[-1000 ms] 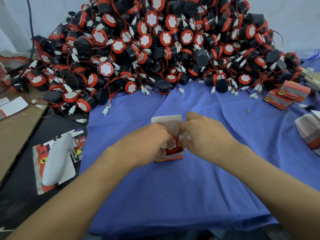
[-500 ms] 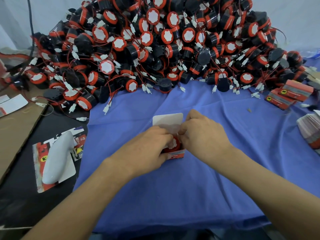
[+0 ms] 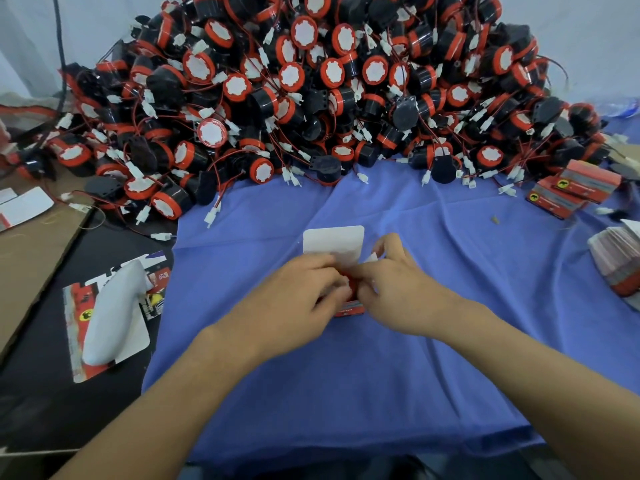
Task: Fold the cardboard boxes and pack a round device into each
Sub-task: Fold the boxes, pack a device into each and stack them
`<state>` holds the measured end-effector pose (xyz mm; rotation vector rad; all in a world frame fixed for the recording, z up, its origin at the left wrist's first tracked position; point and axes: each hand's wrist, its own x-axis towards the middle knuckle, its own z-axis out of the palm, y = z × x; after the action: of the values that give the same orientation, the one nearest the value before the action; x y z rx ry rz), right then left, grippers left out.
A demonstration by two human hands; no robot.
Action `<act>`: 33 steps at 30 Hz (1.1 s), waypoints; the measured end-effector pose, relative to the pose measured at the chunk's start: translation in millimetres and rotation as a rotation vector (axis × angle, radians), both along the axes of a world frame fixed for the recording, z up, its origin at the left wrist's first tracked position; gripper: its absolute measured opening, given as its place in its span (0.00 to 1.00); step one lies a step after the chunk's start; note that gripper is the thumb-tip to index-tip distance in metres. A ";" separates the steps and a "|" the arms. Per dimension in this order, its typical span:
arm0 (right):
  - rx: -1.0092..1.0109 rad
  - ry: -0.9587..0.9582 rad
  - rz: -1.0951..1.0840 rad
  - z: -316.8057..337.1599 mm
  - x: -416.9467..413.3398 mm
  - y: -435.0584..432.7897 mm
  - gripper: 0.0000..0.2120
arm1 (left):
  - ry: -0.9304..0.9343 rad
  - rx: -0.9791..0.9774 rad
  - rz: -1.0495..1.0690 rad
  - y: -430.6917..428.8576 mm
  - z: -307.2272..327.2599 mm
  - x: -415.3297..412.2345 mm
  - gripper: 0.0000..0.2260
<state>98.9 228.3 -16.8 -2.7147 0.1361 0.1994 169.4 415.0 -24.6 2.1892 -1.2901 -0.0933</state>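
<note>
A small red cardboard box (image 3: 350, 309) stands on the blue cloth (image 3: 363, 375) at the middle, its white lid flap (image 3: 333, 240) up at the far side. A red round device shows inside it, mostly hidden by my fingers. My left hand (image 3: 294, 299) grips the box from the left, fingers curled over its open top. My right hand (image 3: 394, 289) holds it from the right, pinching a small white side flap (image 3: 372, 258). A big heap of black and red round devices (image 3: 311, 91) with wires and white plugs fills the far side.
Two closed red boxes (image 3: 575, 192) lie at the far right. A stack of flat box blanks (image 3: 616, 261) sits at the right edge. On the black surface at left lie a printed flat blank (image 3: 79, 344) and a white curved object (image 3: 110, 313). Brown cardboard (image 3: 31, 258) is far left.
Both hands have closed in over the box's open top. The right fingers moved down onto the side flap, and the device inside is more covered.
</note>
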 end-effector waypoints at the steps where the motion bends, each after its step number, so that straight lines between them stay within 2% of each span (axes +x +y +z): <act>1: 0.063 0.007 -0.006 -1.3 0.9 0.7 0.17 | 0.066 -0.073 0.022 1.9 -1.4 1.1 0.09; 3: 0.151 -0.061 -0.034 -6.2 -0.4 4.3 0.20 | 0.149 -0.179 0.096 4.9 -6.4 1.6 0.13; 7: 0.209 -0.245 -0.218 -16.4 -9.7 7.4 0.13 | 0.244 -0.303 0.241 3.6 -17.9 -2.4 0.14; 9: 0.317 -0.287 -0.230 -18.5 -13.2 6.9 0.15 | 0.264 -0.372 0.305 0.6 -21.5 -5.7 0.14; 12: 0.541 -0.271 -0.246 -17.9 -16.0 2.9 0.22 | 0.259 -0.473 0.419 -2.2 -26.0 -8.4 0.21; 15: 0.782 -0.181 -0.325 -16.4 -14.4 -5.7 0.11 | 0.380 -0.503 0.476 -1.0 -24.9 -3.6 0.35; 16: 0.848 -0.163 -0.353 -17.4 -13.2 -8.4 0.13 | 0.460 -0.495 0.460 -0.4 -23.4 -1.4 0.37; 17: 0.892 -0.158 -0.380 -18.2 -12.4 -9.3 0.14 | 0.524 -0.476 0.431 -0.5 -22.9 1.0 0.35; 19: 0.918 -0.172 -0.425 -22.3 -10.2 -9.7 0.14 | 0.589 -0.431 0.383 -2.1 -23.8 5.3 0.26; 21: 0.946 -0.168 -0.443 -27.2 -7.4 -9.8 0.17 | 0.663 -0.458 0.337 -4.1 -25.4 6.7 0.20; 27: 1.013 -0.263 -0.369 -35.4 -1.7 -13.1 0.17 | 0.766 -0.568 0.237 -9.5 -34.1 10.6 0.18; 33: 0.861 -0.401 -0.298 -46.4 1.4 -9.1 0.17 | 0.777 -0.591 0.225 -13.3 -46.1 14.3 0.14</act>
<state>100.3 219.2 -63.3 -1.8009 0.2613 -0.3105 183.6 401.7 -70.7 1.5226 -0.5315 -0.3780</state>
